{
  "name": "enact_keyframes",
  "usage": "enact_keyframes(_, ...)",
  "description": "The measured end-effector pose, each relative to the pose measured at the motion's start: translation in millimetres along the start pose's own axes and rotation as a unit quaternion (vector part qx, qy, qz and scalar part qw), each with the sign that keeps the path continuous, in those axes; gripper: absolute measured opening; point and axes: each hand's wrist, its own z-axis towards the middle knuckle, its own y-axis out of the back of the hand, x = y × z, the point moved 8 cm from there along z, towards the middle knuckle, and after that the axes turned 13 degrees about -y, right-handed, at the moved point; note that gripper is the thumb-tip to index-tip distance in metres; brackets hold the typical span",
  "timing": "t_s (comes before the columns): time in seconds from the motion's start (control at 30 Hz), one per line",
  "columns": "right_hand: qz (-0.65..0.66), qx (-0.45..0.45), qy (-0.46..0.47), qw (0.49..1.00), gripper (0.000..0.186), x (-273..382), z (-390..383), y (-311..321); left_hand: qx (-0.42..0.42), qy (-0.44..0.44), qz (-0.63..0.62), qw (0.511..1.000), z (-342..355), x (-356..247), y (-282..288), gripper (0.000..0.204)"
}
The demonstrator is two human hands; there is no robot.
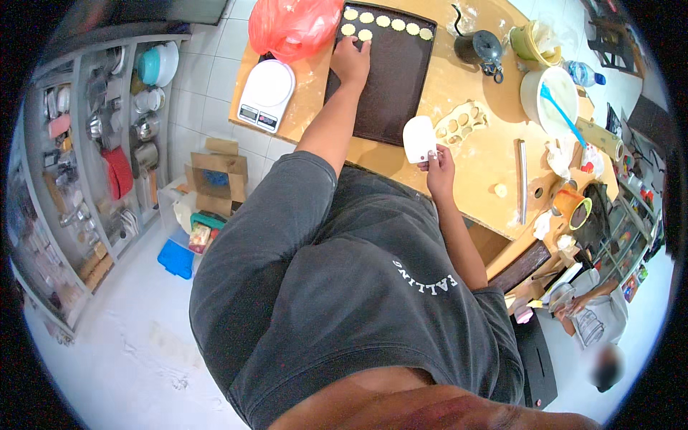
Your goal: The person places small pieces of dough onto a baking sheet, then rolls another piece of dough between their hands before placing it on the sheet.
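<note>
Tray (376,97) lies at 12 o'clock; we judge the work on it early, most of its surface being uncovered. Dough sheet (459,126) at 2 o'clock has several round holes. Our right hand (442,170), past 1 o'clock, pinches a white scraper (418,136). Our left hand (350,63), at 12 o'clock, bends its fingers toward the tray's rounds (383,21); we cannot tell whether it pinches one. We count six in the far row, two in the nearer.

Room: shelves (84,158) between 9 and 10 o'clock, another person (605,315) near 4. Pale table (446,79), flour-marked; tub (532,107) at 2, scale (268,87) at 11.
</note>
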Motion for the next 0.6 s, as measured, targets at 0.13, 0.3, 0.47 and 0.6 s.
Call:
enact_keyframes(0.13, 0.026, 0.003, -0.014, 1.000, 0.021, -2, -5, -12, -0.001, -0.001, 0.021, 1.000, 4, -2, 1, 0.031)
enact_keyframes(0.3, 0.025, -0.013, -0.026, 0.999, 0.022, -4, -8, -17, 0.033, 0.015, 0.021, 0.999, 6, 2, -5, 0.028)
enact_keyframes(0.47, 0.024, -0.027, -0.020, 0.999, 0.024, -2, -8, -20, 0.032, 0.011, 0.024, 0.999, 8, 5, -5, 0.027)
enact_keyframes(0.6, 0.012, -0.029, -0.019, 0.999, 0.023, -5, -10, -24, 0.022, 0.000, 0.011, 1.000, 10, 10, -8, 0.027)
